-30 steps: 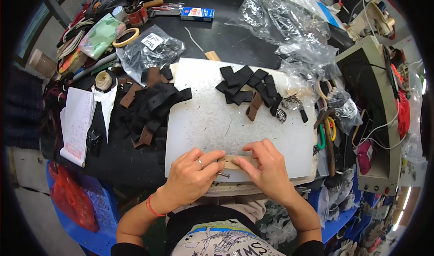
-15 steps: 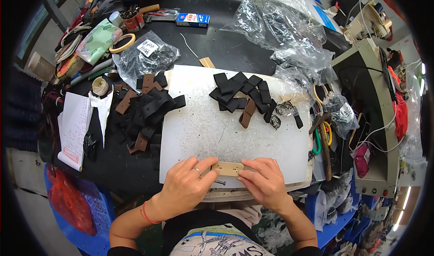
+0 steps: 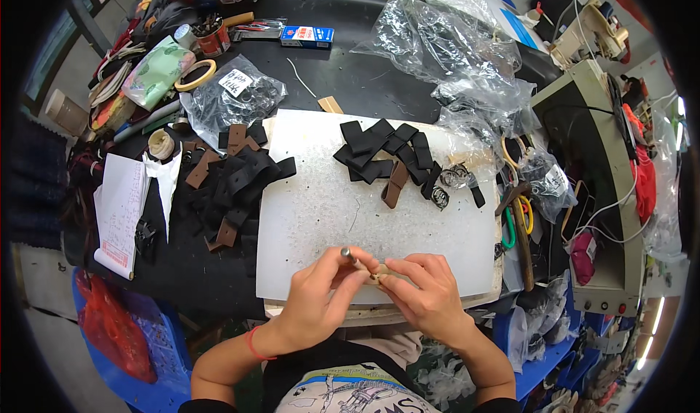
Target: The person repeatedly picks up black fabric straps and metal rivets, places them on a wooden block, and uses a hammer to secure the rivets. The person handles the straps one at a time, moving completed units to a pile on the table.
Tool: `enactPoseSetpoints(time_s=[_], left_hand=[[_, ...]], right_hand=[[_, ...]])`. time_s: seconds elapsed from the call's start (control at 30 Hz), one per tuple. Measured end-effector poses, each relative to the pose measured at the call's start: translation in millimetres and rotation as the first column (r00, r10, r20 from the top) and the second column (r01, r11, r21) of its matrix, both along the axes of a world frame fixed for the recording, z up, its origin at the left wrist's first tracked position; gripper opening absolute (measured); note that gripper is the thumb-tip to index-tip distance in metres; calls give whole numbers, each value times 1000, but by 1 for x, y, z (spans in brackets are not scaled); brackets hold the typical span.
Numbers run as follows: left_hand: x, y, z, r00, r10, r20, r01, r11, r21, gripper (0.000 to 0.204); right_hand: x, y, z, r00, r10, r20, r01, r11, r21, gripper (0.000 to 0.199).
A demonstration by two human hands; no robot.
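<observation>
My left hand [image 3: 315,295] is closed around a slim metal rod [image 3: 348,255], its round end sticking up above the fingers. The rod's lower end is near a small beige strip [image 3: 370,273], largely hidden between my fingers. Thumb and fingers of my right hand [image 3: 429,290] pinch that strip. Both hands are over the near edge of a worn white board [image 3: 313,216]. Farther back on the board lies a pile of folded black strap pieces [image 3: 379,150], with one brown strap loop [image 3: 394,185] at its front.
More black and brown straps [image 3: 244,172] are heaped left of the board, beside a written notepad [image 3: 120,209]. Clear plastic bags [image 3: 445,41] lie at the back right. Black wire rings [image 3: 440,197], green-handled scissors [image 3: 508,229] and a grey metal cabinet [image 3: 601,252] are to the right.
The metal rod, lying low beneath my left hand before, now stands up in its fingers. My left hand has turned and moved toward the right hand, covering more of the beige strip.
</observation>
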State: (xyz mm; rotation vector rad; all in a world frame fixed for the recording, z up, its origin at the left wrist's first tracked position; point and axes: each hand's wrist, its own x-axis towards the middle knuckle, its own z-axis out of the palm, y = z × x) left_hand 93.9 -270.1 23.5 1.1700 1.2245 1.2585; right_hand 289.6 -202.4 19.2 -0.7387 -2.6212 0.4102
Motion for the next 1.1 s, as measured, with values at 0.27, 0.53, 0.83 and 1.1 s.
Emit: enactPoseSetpoints(time_s=[0.27,0.53,0.83,1.1], left_hand=[[5,7,-20,999,-6,-51,7,1000,14,12],[11,-2,-29,883,105,-457,70,934,349,24],[13,5,-16,826,64,-560,153,931,331,21],[13,6,-18,791,46,-611,225,906,359,35]], right_hand=[[1,-1,1,1000,-11,-25,10,1000,-25,14],[63,41,29,842,-522,-134,518,853,-68,20],[194,110,-54,636,-763,116,750,646,139,35],[143,61,20,558,-812,-169,790,583,-191,26]])
